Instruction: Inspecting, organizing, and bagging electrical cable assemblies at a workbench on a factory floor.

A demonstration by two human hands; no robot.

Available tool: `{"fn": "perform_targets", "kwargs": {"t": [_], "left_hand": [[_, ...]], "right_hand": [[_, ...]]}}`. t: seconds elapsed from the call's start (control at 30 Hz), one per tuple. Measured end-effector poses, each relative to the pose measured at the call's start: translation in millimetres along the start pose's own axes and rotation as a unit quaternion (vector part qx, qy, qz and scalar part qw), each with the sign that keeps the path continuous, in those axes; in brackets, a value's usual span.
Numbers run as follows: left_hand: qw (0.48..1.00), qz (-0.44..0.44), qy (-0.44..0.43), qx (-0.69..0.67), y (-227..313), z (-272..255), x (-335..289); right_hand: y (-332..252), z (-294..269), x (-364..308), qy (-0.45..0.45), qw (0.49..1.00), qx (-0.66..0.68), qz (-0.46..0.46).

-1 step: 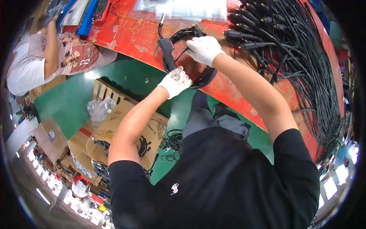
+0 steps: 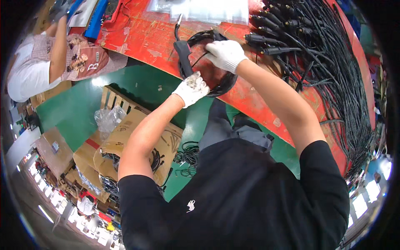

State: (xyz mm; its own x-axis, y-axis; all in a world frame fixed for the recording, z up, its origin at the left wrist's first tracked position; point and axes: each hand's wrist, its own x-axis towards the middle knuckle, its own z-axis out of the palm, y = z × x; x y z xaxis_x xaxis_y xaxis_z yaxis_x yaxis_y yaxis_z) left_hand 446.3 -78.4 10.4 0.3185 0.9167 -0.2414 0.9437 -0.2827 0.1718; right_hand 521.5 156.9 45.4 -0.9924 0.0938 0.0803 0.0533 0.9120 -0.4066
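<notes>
A black cable coil (image 2: 228, 84) lies at the near edge of the red table. On its left side is a black welding torch handle (image 2: 182, 51) with a bent neck and a metal tip. My gloved left hand (image 2: 191, 89) is closed round the coil's lower left part, just below the handle; the grey-smudged fingers hide the exact hold. Across the coil's opening runs a thin black strand (image 2: 199, 59), its upper end pinched in the gloved fingers of my right hand (image 2: 226, 55). Whether it is a tie or a wire I cannot tell.
Clear plastic bags (image 2: 204, 11) lie at the table's far side. Many black cables with plugs (image 2: 337, 71) cover its right side. To the left works a person in a checked apron (image 2: 89, 62). Cardboard boxes (image 2: 137, 129) and loose cables (image 2: 188, 156) are on the green floor.
My right hand has shifted very slightly to the right and down. The person's arm at the left has moved a little. My left hand keeps its place on the coil.
</notes>
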Motion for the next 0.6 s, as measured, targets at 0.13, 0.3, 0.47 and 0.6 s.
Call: {"fn": "perform_targets", "kwargs": {"t": [0.13,0.3,0.47,0.6], "left_hand": [[0.992,0.018,0.123,0.011,-14.6,-1.6,-6.9],[0.999,0.005,0.048,0.026,-24.6,-0.6,-14.6],[0.997,0.011,0.059,-0.038,-25.9,-28.0,-20.5],[0.957,-0.128,0.232,-0.121,-33.7,-67.0,-7.4]], "right_hand": [[19.3,-14.8,-6.7,0.028,0.985,0.078,0.154],[53.5,-17.1,3.4,0.048,0.717,0.563,0.408],[47.2,-14.3,-9.0,0.122,0.648,0.613,0.435],[39.9,-17.9,-21.8,0.162,0.662,0.6,0.419]]}}
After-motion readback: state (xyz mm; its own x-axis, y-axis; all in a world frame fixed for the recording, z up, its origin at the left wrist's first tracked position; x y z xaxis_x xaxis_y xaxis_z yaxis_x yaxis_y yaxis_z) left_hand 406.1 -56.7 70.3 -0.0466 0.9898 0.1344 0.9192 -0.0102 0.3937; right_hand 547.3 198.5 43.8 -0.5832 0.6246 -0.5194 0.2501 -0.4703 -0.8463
